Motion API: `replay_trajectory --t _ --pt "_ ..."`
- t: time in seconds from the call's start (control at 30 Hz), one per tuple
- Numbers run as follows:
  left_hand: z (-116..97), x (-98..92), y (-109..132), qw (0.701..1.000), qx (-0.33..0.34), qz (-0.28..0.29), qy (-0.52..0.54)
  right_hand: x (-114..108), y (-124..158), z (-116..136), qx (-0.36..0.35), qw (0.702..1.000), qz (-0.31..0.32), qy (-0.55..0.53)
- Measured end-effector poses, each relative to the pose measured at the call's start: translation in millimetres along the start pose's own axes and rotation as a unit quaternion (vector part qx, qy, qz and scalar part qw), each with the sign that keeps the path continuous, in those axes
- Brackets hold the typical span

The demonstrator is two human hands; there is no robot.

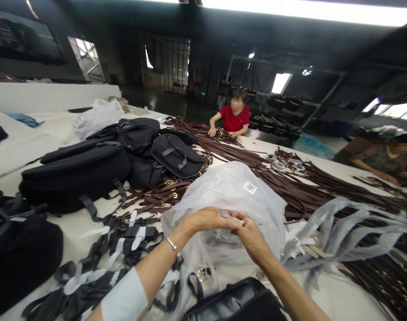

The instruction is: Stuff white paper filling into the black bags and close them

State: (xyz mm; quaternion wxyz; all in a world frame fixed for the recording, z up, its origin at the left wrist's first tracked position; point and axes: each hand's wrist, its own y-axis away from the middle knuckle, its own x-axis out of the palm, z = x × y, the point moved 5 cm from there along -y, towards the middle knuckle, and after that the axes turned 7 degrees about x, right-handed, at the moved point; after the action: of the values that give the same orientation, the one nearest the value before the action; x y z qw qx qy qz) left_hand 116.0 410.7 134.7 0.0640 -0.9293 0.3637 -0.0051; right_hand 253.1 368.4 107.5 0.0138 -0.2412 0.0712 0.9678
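A large clear plastic bag with a barcode sticker lies puffed up on the white table in front of me. My left hand and my right hand meet at the bag's near edge, both pinching the thin plastic between fingers and thumb. A thin bracelet shows on my left wrist. Just below my arms sits a black bag with a loose strap.
Black backpacks are piled at the left. Black buckle straps lie near my left arm, and brown leather straps cover the right side. Grey plastic strips lie at right. A person in red and another person work across the table.
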Motion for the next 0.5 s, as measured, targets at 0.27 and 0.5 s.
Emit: replay_trajectory --t 0.27,0.5 --pt "19.8 45.3 83.6 0.997 0.004 -0.019 -0.08 -56.5 79.0 -7.4 0.056 0.905 -0.07 -0.415" --pt "11.2 57.4 114.0 0.987 -0.007 -0.113 0.112 -40.0 141.6 -8.2 -0.022 0.994 0.051 0.091"
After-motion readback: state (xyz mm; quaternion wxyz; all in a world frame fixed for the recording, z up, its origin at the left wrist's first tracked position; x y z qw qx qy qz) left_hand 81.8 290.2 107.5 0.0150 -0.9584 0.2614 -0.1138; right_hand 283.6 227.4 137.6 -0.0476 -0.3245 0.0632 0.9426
